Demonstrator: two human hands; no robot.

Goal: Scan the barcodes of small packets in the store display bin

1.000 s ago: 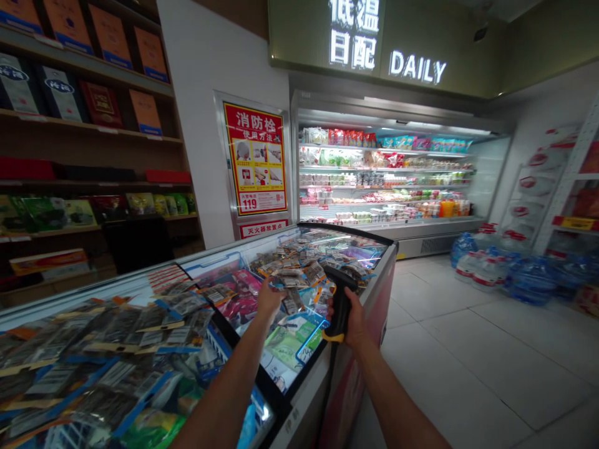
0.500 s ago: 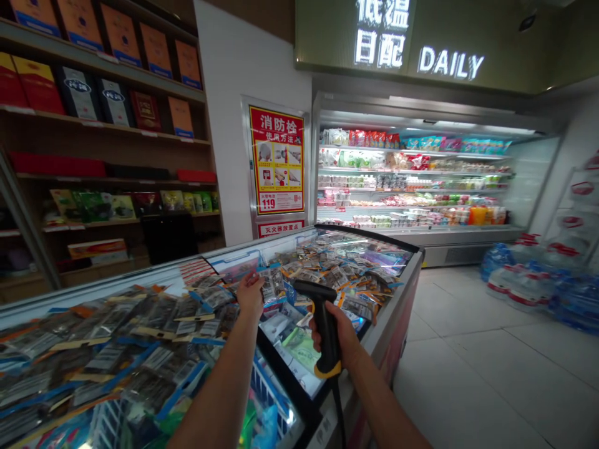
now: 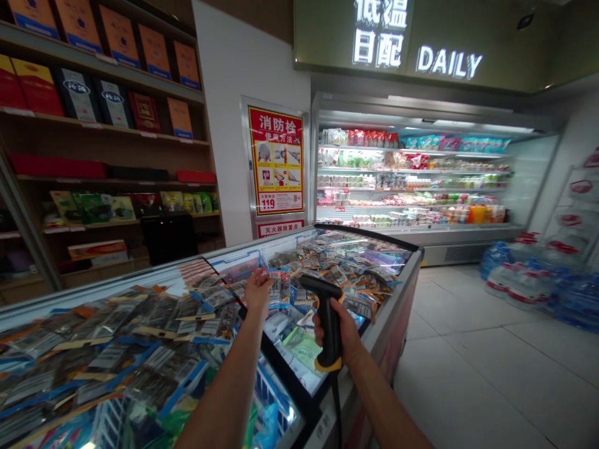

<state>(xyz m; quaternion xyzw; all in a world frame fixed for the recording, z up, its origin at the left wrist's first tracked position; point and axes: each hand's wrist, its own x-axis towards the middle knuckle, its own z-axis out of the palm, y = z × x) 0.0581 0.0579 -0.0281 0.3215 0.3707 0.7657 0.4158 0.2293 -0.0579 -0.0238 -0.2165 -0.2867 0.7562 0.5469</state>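
Observation:
My right hand (image 3: 345,332) is wrapped round the handle of a black and yellow barcode scanner (image 3: 329,333), its head pointing left and its cable hanging down. The fingers of my left hand (image 3: 258,290) are closed on the edge of a small clear packet (image 3: 279,289) with a printed label and pinkish and blue edges. That packet is just left of the scanner's head, apart from it. Below both hands is a chest freezer (image 3: 314,405) with a glass top. Many similar flat packets (image 3: 163,343) with dark contents and blue or orange edges lie spread over the glass.
Packets (image 3: 346,271) also cover the freezer's far end. A lit open fridge (image 3: 412,171) stands at the back. Shelves of boxes (image 3: 112,128) are on the left. Bundled water bottles (image 3: 519,280) stand on the tiled floor (image 3: 463,349) at right.
My left hand has moved slightly to the right with the packet, whose printed face now shows more plainly. The scanner in my right hand has shifted a little to the right.

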